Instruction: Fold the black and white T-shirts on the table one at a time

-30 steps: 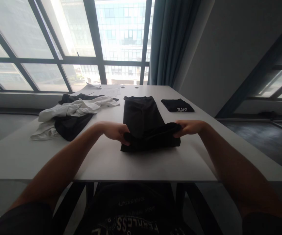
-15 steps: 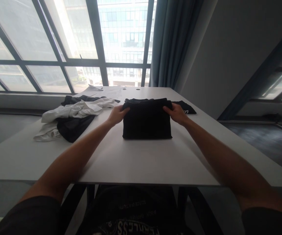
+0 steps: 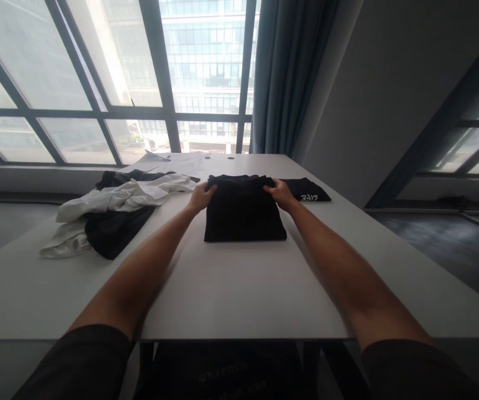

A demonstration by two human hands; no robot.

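A black garment (image 3: 243,214), folded into a compact rectangle and probably a T-shirt, is in front of me on the white table (image 3: 239,294). My left hand (image 3: 202,196) pinches its far left corner, thumb on top. At the far right corner my right hand (image 3: 280,192) grips it the same way. The near edge of the fold rests on the table or just over it; I cannot tell which. Just behind my right hand lies another folded black garment (image 3: 306,189) with white lettering.
A loose heap with a white garment (image 3: 118,194) and a black garment (image 3: 116,230) lies on the table's left side. Paper sheets (image 3: 172,161) are at the far end. Beyond stand a window wall and a blue curtain (image 3: 289,78).
Both hands have shifted slightly left with the folded garment, and its far edge has come down. The lettering on the other garment shows more fully. My view has moved a little.
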